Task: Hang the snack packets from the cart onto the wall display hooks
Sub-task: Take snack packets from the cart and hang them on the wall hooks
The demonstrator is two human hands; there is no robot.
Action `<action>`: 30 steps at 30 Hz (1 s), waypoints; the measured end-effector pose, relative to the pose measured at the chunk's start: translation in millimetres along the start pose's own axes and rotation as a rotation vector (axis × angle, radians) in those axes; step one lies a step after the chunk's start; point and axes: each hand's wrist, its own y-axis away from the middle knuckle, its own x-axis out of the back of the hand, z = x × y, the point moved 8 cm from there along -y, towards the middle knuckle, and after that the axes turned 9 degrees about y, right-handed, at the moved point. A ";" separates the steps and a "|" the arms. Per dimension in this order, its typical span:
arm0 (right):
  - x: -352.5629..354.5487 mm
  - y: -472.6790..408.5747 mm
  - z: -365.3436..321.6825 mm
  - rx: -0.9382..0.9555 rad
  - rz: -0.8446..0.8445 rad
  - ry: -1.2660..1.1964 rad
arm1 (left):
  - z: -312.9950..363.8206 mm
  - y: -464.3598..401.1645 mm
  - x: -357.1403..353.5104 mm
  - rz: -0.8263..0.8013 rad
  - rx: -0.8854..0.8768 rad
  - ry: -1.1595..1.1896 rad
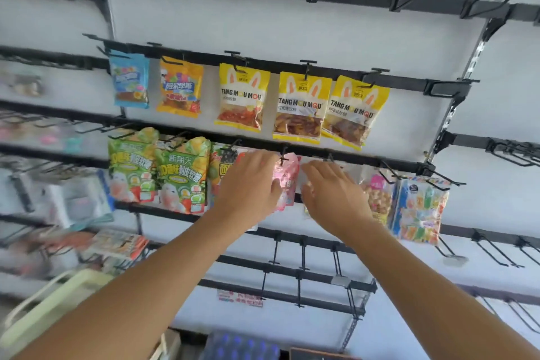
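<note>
Two rows already carry hung packets, lower hooks (301, 254) bare; left hand (251, 184) grips the pink packet (287, 181) at its hook, right hand (333, 193) looks spread beside it, grip unclear

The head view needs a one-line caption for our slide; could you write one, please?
Both hands, left hand and right hand, reach a pink snack packet on a black wall hook below three yellow rabbit-ear packets.

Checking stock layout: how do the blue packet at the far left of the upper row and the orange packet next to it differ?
The blue packet is narrower and hangs tilted; the orange packet is wider and hangs straighter. Blue shows pale lettering, orange a blue label. Both hang on hooks from the same rail.
</note>
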 end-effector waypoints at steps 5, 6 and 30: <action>-9.1 43.3 -68.1 0.067 0.027 -0.103 | -18.3 71.2 20.1 -0.115 0.062 -0.161; -9.0 47.8 -80.8 0.071 0.021 -0.124 | -22.2 82.0 27.0 -0.131 0.079 -0.188; 1.1 92.1 -473.9 0.314 -0.060 -0.307 | -267.3 378.9 216.7 -0.196 0.448 -0.218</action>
